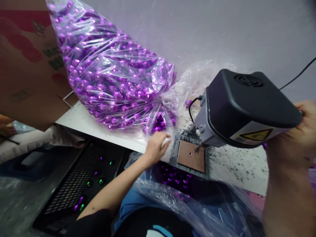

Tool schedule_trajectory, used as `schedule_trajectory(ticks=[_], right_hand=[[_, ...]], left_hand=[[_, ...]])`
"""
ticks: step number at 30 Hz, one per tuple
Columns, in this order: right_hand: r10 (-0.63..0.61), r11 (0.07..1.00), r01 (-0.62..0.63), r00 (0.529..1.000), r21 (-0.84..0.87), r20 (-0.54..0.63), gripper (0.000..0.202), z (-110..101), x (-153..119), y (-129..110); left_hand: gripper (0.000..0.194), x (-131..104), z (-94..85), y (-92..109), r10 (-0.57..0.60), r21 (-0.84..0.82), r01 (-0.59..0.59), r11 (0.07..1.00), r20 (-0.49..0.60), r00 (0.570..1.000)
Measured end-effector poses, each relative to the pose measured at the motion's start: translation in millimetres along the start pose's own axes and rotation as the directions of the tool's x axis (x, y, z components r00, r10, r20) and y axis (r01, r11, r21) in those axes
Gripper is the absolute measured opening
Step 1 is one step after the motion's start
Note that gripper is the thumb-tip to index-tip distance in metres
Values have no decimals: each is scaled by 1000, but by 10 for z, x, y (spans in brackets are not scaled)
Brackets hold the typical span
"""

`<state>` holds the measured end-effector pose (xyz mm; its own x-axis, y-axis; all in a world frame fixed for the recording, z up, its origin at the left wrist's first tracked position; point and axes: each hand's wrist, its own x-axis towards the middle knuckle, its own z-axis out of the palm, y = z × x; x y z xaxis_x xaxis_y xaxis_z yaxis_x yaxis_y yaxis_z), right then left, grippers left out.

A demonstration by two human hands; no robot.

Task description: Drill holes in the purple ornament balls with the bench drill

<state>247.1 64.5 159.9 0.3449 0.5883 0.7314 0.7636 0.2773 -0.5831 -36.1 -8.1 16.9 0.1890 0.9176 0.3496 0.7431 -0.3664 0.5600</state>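
Two hands need care: the left hand, half-curled, hold unclear, by the near right end of the purple-ball bag, should be clear of the brown plate while the right hand, closure hidden, meets the black machine on its right side

the left forearm runs up and inward from a black sleeve at the lower left, bare from near the elbow. the left hand is turned inward, its fingers loosely bent, a gap showing between finger and thumb. the right forearm rises steeply along the right edge, close and large. the right hand is raised higher than the left, partly hidden, its fingertips out of sight.
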Motion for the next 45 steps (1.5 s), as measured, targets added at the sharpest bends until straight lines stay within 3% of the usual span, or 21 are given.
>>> schedule_trajectory(ticks=[3, 7, 9, 11, 13, 14, 17, 19, 22, 27, 33, 36, 38, 45], right_hand=[[-30, 997, 30, 1000, 67, -3, 17, 8, -8, 3], [-18, 997, 18, 1000, 78, 7, 17, 2, -20, 31], [-18, 996, 17, 1000, 83, 14, 18, -9, -28, 31], [-14, 998, 13, 1000, 68, 12, 21, -17, -36, 8], [-12, 999, 11, 1000, 41, 10, 26, -18, -44, -34], [-7, 999, 7, 1000, 39, 10, 28, -17, -47, -57], [-3, 997, 1, 1000, 83, 29, 29, -19, -58, -114], [-4, 996, 1, 999, 89, 38, 27, -31, -63, -134], [-23, 997, 18, 997, 80, 67, 30, -61, -61, -139], [-19, 993, 4, 992, 120, 124, 40, -88, -50, -126], [-69, 970, 39, 991, 241, 119, 41, -60, -75, -117], [-92, 962, 61, 990, 265, 109, 41, -54, -82, -115], [-103, 960, 73, 989, 270, 102, 40, -54, -79, -114], [-106, 963, 77, 989, 260, 101, 42, -57, -78, -126]], left_hand=[[22, 399, -15, -348, -157, 304, 156, 940, -20, 987], [34, 538, 0, -518, -184, 328, 165, 930, 26, 983], [42, 466, -97, -429, -184, 142, 180, 973, 16, 983], [49, 344, -220, -265, -230, -266, 233, 935, 42, 972], [50, 208, -286, -80, -266, -640, 332, 694, 201, 943], [49, 146, -279, 5, -252, -734, 397, 551, 307, 918], [46, 20, -99, 182, -177, -780, 581, 232, 554, 814], [47, 7, 90, 229, -167, -748, 644, 159, 623, 764], [51, 74, 338, 234, -218, -714, 654, 250, 617, 756], [47, 197, 585, 225, -252, -653, 475, 590, 411, 876], [48, 210, 726, 268, -94, -338, 171, 925, 232, 968], [48, 206, 762, 295, 82, -216, -42, 976, 179, 980], [48, 203, 794, 316, 146, -174, -116, 978, 170, 975], [41, 178, 926, 380, 118, -160, -99, 982, 116, 986]])
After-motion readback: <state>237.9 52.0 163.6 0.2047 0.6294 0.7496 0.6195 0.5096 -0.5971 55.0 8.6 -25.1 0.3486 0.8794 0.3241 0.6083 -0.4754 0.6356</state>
